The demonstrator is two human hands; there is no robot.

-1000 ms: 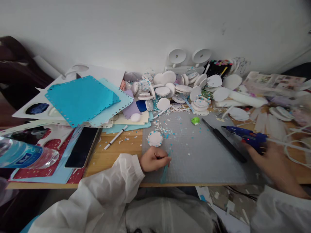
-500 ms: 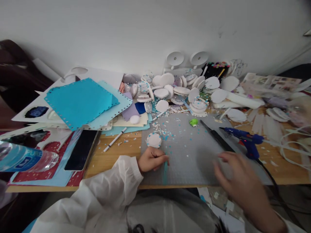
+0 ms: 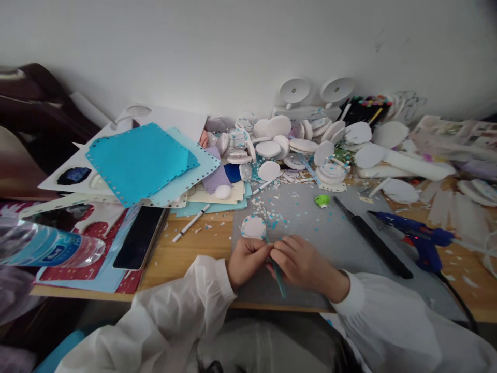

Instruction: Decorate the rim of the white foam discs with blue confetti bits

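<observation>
My left hand [image 3: 250, 260] pinches a thin teal strip [image 3: 278, 282] near the front edge of the grey cutting mat [image 3: 310, 228]. Fingers curled, my right hand [image 3: 301, 261] meets it at the same strip, the fingertips of both hands touching or nearly so. The strip's lower end hangs toward me; the part between the fingers is hidden. Just beyond my left hand lies a white disc [image 3: 253, 227] with blue bits around its rim. Small blue and white paper bits are scattered past it on the mat.
A blue glue gun [image 3: 417, 233] and a black-handled tool [image 3: 382, 246] lie to the right. A small green object [image 3: 322, 200] sits on the mat. White discs [image 3: 267, 149] pile up at the back. Blue sheets [image 3: 143, 160], a phone [image 3: 139, 239] and a water bottle [image 3: 58, 246] are left.
My right hand has moved left from beside the black-handled tool to the teal strip and closed on it. The left hand keeps its pinch. The view has shifted slightly.
</observation>
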